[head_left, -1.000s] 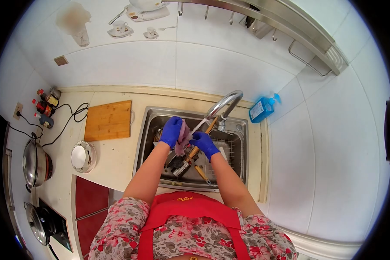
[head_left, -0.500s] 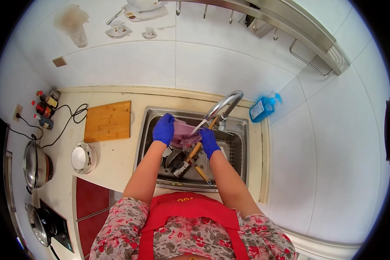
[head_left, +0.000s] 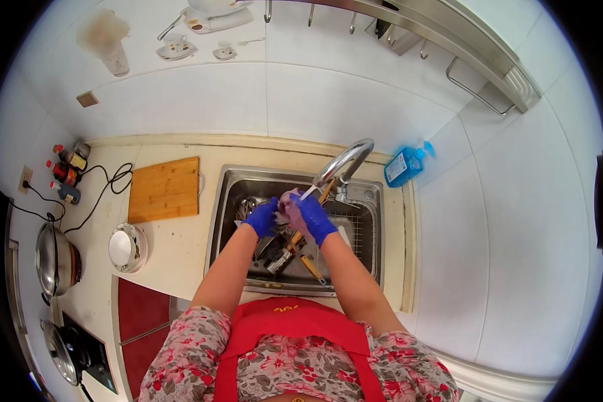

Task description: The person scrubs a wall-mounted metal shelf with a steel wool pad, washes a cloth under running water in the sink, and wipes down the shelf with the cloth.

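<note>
Both hands wear blue gloves and work over the metal sink [head_left: 216, 231]. A pinkish-purple cloth [head_left: 291, 212] is bunched up between them under the running tap [head_left: 348, 158]. My left hand [head_left: 262, 218] is closed on the cloth's left side. From the right, my right hand [head_left: 312, 213] grips the same cloth, its fingers curled over the top. Water falls onto the cloth and the right-hand fingers. Below the hands, utensils with wooden handles [head_left: 312, 269] and a shiny metal piece [head_left: 277, 264] lie in the sink, partly hidden by the hands.
A blue soap pump bottle [head_left: 403, 165] stands right of the tap. On the left counter are a wooden cutting board [head_left: 164, 189], stacked bowls [head_left: 127, 248], sauce bottles [head_left: 65, 173] and a lidded pot [head_left: 55, 258]. A hook rail [head_left: 449, 40] hangs on the wall above.
The cloth was spread between my hands and is now gathered into a bunch. My hands have come closer together, and more of the sink's left side shows.
</note>
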Action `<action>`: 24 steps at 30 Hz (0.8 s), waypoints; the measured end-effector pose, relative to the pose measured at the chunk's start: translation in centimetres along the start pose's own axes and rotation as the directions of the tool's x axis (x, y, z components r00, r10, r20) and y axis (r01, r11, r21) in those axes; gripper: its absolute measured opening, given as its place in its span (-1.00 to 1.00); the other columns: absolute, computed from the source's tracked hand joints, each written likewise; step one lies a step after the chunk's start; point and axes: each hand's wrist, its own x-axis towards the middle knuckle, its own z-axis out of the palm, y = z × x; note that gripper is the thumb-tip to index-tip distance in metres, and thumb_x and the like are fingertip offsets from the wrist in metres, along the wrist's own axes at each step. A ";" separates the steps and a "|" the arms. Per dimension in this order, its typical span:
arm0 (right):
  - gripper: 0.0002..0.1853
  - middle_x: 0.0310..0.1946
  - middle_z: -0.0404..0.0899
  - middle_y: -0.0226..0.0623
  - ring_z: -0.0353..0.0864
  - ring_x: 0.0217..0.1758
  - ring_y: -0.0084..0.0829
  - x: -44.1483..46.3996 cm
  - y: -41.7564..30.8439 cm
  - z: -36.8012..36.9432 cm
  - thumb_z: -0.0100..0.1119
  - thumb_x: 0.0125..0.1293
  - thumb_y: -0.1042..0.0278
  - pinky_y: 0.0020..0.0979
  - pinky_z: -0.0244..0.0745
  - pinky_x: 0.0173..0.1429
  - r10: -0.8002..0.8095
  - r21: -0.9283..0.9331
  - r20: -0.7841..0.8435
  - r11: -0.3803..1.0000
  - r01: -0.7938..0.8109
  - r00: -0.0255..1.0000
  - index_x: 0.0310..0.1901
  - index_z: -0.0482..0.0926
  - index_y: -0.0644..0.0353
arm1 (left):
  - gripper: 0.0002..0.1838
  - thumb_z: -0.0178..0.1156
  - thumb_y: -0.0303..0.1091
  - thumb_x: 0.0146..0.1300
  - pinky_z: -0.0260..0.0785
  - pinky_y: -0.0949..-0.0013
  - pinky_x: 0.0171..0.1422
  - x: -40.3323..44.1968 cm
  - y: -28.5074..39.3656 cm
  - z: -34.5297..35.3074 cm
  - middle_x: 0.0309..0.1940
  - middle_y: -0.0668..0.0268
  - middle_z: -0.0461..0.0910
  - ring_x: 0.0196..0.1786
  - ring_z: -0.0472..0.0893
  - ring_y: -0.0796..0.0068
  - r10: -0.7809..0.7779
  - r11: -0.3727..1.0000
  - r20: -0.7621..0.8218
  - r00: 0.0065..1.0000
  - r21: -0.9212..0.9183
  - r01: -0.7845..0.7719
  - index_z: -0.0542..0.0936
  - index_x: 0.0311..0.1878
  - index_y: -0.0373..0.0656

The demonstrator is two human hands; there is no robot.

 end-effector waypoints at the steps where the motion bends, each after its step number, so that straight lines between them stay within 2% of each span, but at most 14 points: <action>1: -0.82 -0.53 0.36 -0.52 0.39 -0.43 -0.60 0.3 -0.9 -0.4 0.13 0.30 0.26 -0.54 0.27 -0.33 0.361 0.671 0.194 0.629 -0.392 0.912 -0.41 0.46 0.13 | -0.62 0.13 -0.04 0.26 0.38 0.29 0.13 0.8 -0.6 0.7 -0.12 0.15 0.61 -0.08 0.58 0.25 -0.001 1.000 0.001 1.000 0.004 0.001 0.55 -0.01 -0.10; 2: -0.80 -0.51 0.40 -0.52 0.40 -0.42 -0.62 0.5 -1.6 -1.2 0.17 0.29 0.21 -0.54 0.27 -0.35 0.426 0.827 0.557 -0.208 -0.522 0.713 -0.39 0.49 0.13 | -0.65 0.10 -0.08 0.30 0.38 0.33 0.13 2.7 -1.5 1.0 -0.11 0.20 0.60 -0.08 0.56 0.29 0.327 0.916 0.271 0.905 0.143 -0.374 0.53 0.01 -0.08; 3: -0.77 -0.49 0.44 -0.52 0.40 -0.41 -0.63 0.3 -2.0 -1.8 0.22 0.29 0.17 -0.54 0.26 -0.36 0.147 0.353 0.822 -0.889 -0.291 0.550 -0.37 0.51 0.14 | -0.68 0.07 -0.12 0.33 0.38 0.37 0.14 5.0 -2.4 1.0 -0.10 0.25 0.58 -0.09 0.54 0.33 0.535 0.687 0.550 0.642 0.160 -0.709 0.51 0.04 -0.05; 4: -0.77 -0.49 0.44 -0.52 0.40 -0.41 -0.63 -0.1 -2.0 -2.2 0.22 0.29 0.17 -0.54 0.26 -0.36 0.146 0.352 0.825 -0.889 -0.293 0.546 -0.37 0.51 0.14 | -0.68 0.07 -0.12 0.33 0.38 0.37 0.14 8.1 -3.1 -0.1 -0.10 0.25 0.58 -0.09 0.54 0.33 0.532 0.689 0.552 0.642 0.158 -0.707 0.51 0.04 -0.05; 6: -0.77 -0.38 0.53 -0.50 0.47 -0.30 -0.64 -0.8 -1.7 -3.1 0.24 0.28 0.19 -0.51 0.38 -0.18 -0.080 0.135 0.844 -0.925 -0.354 0.531 -0.21 0.58 0.19 | -0.76 -0.03 -0.25 0.40 0.39 0.41 0.12 13.3 -4.2 -2.7 -0.10 0.22 0.58 -0.09 0.54 0.38 0.307 0.899 0.617 0.725 -0.438 -0.008 0.53 0.00 -0.09; 8: -0.77 -0.34 0.56 -0.46 0.49 -0.26 -0.61 -1.8 -1.2 -3.2 0.24 0.28 0.22 -0.52 0.40 -0.11 -0.056 0.124 0.879 -0.932 -0.340 0.473 -0.17 0.58 0.21 | -0.76 -0.06 -0.26 0.42 0.41 0.40 0.08 13.3 -4.7 -1.8 -0.13 0.22 0.59 -0.11 0.55 0.38 0.346 0.926 0.529 0.775 -0.328 -0.189 0.54 -0.03 -0.12; 10: -0.73 -0.26 0.58 -0.41 0.53 -0.20 -0.56 -4.0 -4.1 1.0 0.23 0.28 0.26 -0.51 0.43 -0.03 0.275 0.379 0.880 -0.899 -0.222 0.388 -0.09 0.55 0.22 | -0.73 -0.12 -0.30 0.45 0.43 0.38 0.00 12.6 -4.8 0.2 -0.20 0.20 0.61 -0.15 0.58 0.38 0.458 0.874 0.359 0.813 -0.013 -0.487 0.56 -0.10 -0.18; 11: -0.72 -0.17 0.58 -0.37 0.55 -0.12 -0.52 -4.2 -3.0 0.4 0.22 0.27 0.33 -0.47 0.45 0.02 0.214 0.291 0.918 -0.934 -0.204 0.333 -0.03 0.52 0.23 | -0.70 -0.10 -0.22 0.46 0.45 0.29 -0.08 6.9 -3.1 3.7 -0.26 0.19 0.61 -0.22 0.60 0.38 0.232 0.933 0.172 0.958 -0.317 -0.169 0.56 -0.11 -0.21; 12: -0.72 -0.17 0.58 -0.37 0.55 -0.12 -0.52 -4.4 -3.7 1.2 0.22 0.27 0.33 -0.47 0.45 0.02 0.216 0.292 0.920 -0.935 -0.203 0.328 -0.03 0.52 0.23 | -0.70 -0.10 -0.22 0.46 0.45 0.29 -0.08 6.8 -3.2 3.8 -0.26 0.19 0.61 -0.22 0.60 0.38 0.229 0.935 0.175 0.957 -0.313 -0.167 0.56 -0.11 -0.21; 14: -0.68 -0.13 0.57 -0.37 0.55 -0.09 -0.50 -4.2 -5.4 2.8 0.21 0.25 0.39 -0.46 0.45 0.03 -0.032 -0.161 0.894 -0.954 0.253 0.447 0.03 0.49 0.25 | -0.68 -0.04 -0.15 0.43 0.46 0.26 -0.19 7.4 -3.8 3.5 -0.33 0.21 0.61 -0.33 0.59 0.37 0.221 0.870 0.339 0.914 -0.491 -0.028 0.57 -0.16 -0.21; 15: -0.68 -0.13 0.57 -0.37 0.55 -0.09 -0.50 -3.9 -5.9 2.6 0.21 0.25 0.39 -0.46 0.45 0.03 -0.034 -0.164 0.893 -0.954 0.252 0.448 0.03 0.49 0.25 | -0.68 -0.04 -0.15 0.43 0.46 0.26 -0.19 8.0 -4.1 3.4 -0.33 0.21 0.61 -0.33 0.59 0.37 0.221 0.870 0.338 0.915 -0.492 -0.028 0.57 -0.16 -0.21; 17: -0.63 -0.16 0.58 -0.32 0.55 -0.10 -0.50 -2.9 -6.3 1.7 0.22 0.24 0.34 -0.48 0.45 0.01 0.218 0.197 0.920 -0.976 0.097 0.326 0.05 0.48 0.27 | -0.64 -0.08 -0.06 0.41 0.44 0.25 -0.25 9.1 -4.3 3.1 -0.39 0.25 0.60 -0.42 0.55 0.34 0.342 0.917 -0.079 0.937 -0.191 -0.351 0.58 -0.23 -0.10; 22: -0.70 -0.20 0.57 -0.31 0.54 -0.14 -0.50 -0.3 -4.6 -1.5 0.17 0.28 0.38 -0.47 0.46 -0.03 0.262 0.337 0.894 -0.928 -0.160 0.363 0.01 0.48 0.29 | -0.65 -0.16 -0.02 0.38 0.44 0.17 -0.12 2.1 -1.8 3.0 -0.38 0.26 0.61 -0.28 0.58 0.34 0.034 0.970 0.227 0.973 -0.241 0.022 0.59 -0.28 0.06; 24: -0.76 -0.23 0.57 -0.26 0.54 -0.18 -0.49 0.1 -4.4 -1.8 0.11 0.33 0.37 -0.43 0.45 -0.07 0.332 0.466 0.847 -0.840 -0.278 0.415 -0.03 0.49 0.30 | -0.69 -0.16 -0.13 0.40 0.45 0.22 -0.07 3.7 -3.3 2.0 -0.32 0.24 0.61 -0.22 0.58 0.36 0.497 0.749 0.461 0.735 0.198 -0.632 0.57 -0.24 0.03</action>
